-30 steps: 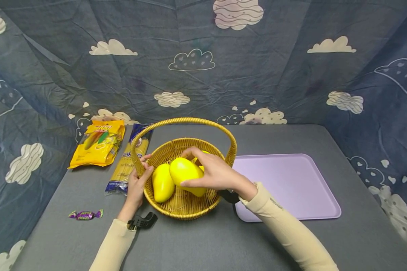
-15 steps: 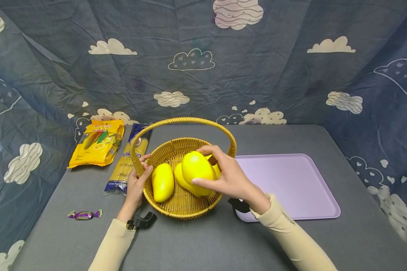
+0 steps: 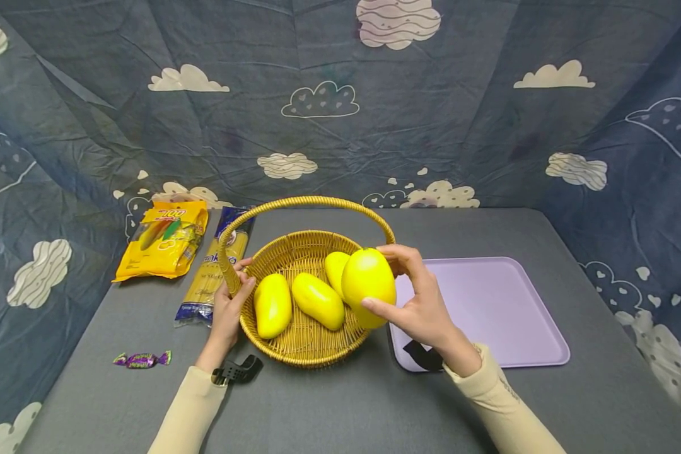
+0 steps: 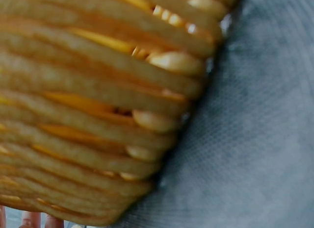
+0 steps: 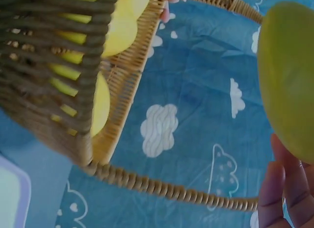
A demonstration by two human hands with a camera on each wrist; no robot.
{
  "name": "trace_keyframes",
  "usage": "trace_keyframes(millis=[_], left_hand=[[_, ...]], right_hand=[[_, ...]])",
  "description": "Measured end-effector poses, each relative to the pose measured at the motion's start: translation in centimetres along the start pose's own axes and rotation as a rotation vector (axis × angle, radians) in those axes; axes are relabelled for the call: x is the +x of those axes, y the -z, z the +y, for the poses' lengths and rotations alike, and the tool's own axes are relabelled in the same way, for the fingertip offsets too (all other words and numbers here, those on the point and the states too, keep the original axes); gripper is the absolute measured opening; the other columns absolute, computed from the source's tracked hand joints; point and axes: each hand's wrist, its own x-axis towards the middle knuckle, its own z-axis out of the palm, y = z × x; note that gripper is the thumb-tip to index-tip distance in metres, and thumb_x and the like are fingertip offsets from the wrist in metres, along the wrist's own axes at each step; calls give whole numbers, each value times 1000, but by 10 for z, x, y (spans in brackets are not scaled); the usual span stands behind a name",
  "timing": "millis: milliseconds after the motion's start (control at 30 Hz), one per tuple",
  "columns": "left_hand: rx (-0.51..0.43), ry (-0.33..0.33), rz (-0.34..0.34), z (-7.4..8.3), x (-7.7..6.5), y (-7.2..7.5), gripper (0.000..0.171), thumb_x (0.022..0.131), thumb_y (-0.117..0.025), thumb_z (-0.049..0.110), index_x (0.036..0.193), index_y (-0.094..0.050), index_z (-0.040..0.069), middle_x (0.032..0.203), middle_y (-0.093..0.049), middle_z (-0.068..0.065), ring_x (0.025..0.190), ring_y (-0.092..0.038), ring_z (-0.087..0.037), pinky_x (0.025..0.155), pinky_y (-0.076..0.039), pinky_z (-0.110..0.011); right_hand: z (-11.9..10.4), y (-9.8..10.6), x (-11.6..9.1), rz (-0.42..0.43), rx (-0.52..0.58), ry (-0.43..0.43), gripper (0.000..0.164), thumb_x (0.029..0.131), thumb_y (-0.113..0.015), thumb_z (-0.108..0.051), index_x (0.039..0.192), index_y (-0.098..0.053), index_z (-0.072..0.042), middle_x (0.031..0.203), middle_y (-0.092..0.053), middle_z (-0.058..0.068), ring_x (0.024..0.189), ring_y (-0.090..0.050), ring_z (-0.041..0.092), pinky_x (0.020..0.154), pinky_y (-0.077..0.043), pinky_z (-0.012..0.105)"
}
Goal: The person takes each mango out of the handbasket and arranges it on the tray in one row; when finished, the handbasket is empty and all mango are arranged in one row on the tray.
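Note:
My right hand point(image 3: 422, 309) grips a yellow mango point(image 3: 369, 284) between thumb and fingers, over the right rim of a wicker basket point(image 3: 301, 350). In the right wrist view the held mango point(image 5: 289, 81) shows at the right, with fingertips point(image 5: 272, 189) against its lower end. Inside the basket lie a mango point(image 3: 272, 306) at the left, another mango point(image 3: 318, 301) in the middle and a third mango point(image 3: 335, 268), partly covered by the held one. My left hand point(image 3: 229, 309) holds the basket's left side at the foot of its arched handle point(image 3: 306, 201). Woven basket wall point(image 4: 88, 90) fills most of the left wrist view.
A lilac tray point(image 3: 482, 315) lies on the grey table point(image 3: 318, 410) to the right of the basket. At the left are a yellow candy bag point(image 3: 167, 243), a pack of spaghetti point(image 3: 212, 271) and a purple wrapped candy point(image 3: 142, 360). A cloud-patterned cloth point(image 3: 318, 57) hangs behind.
The right hand has lifted its mango from the middle of the basket and carried it right, uncovering the middle mango. The left hand and the basket have stayed in place.

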Motion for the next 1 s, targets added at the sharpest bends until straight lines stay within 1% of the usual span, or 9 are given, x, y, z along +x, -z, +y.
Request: trace_keyframes(millis=[167,333,467,567,600,667,767,867,1000], left_hand=[[-1,1,1,0,0,0,13,94,-59,8,85,-49,12,135,-47,-16,128,-37,-23,104,-27,-30],[-5,1,1,-1,0,0,14,93,-59,8,85,-49,12,136,-47,-16,127,-37,-23,105,-27,-30],[-13,-7,3,-2,1,1,15,93,-59,6,84,-50,12,135,-47,-17,126,-38,-23,104,-27,-29],[-25,-14,2,-3,0,0,15,93,-59,5,83,-50,13,134,-47,-17,125,-38,-23,103,-28,-29],[-27,-15,1,-3,0,0,15,93,-59,5,84,-50,13,134,-47,-17,125,-38,-23,103,-28,-28],[-33,-16,-1,-3,0,0,15,92,-59,5,84,-51,13,134,-47,-18,124,-39,-22,103,-28,-28],[-31,-14,-2,-3,0,0,15,93,-59,5,84,-50,13,134,-47,-18,124,-39,-22,103,-28,-29],[-27,-11,-2,-3,0,0,15,93,-59,5,84,-50,13,135,-47,-17,124,-39,-22,103,-28,-29],[-29,-12,-1,-2,0,0,15,93,-59,5,84,-50,13,134,-47,-17,124,-39,-22,103,-28,-28]], right_hand=[[4,9,-9,55,9,-16,71,80,-74,-43,129,-44,-2,119,-55,10,89,-54,22,74,-43,30],[12,17,-16,136,34,-1,71,78,-77,-37,126,-44,4,118,-54,12,91,-56,21,73,-44,28],[11,23,-16,194,65,13,67,76,-79,-20,123,-42,10,115,-56,8,92,-57,18,75,-45,27],[3,26,-13,220,67,17,62,73,-76,-6,121,-41,14,113,-56,2,91,-58,16,76,-45,26],[4,27,-14,231,63,15,62,72,-75,-3,121,-40,14,113,-56,2,91,-57,16,76,-45,25],[10,30,-17,247,49,-4,62,69,-71,4,121,-39,14,113,-56,1,90,-57,16,74,-45,25],[29,37,-24,274,35,-45,65,67,-69,9,125,-40,10,113,-56,2,91,-57,17,73,-45,25],[40,43,-29,295,22,-90,65,69,-68,9,128,-40,7,114,-56,5,93,-57,19,73,-46,25],[51,48,-33,303,-38,-149,62,74,-68,7,129,-39,5,114,-56,7,94,-58,15,75,-47,21]])
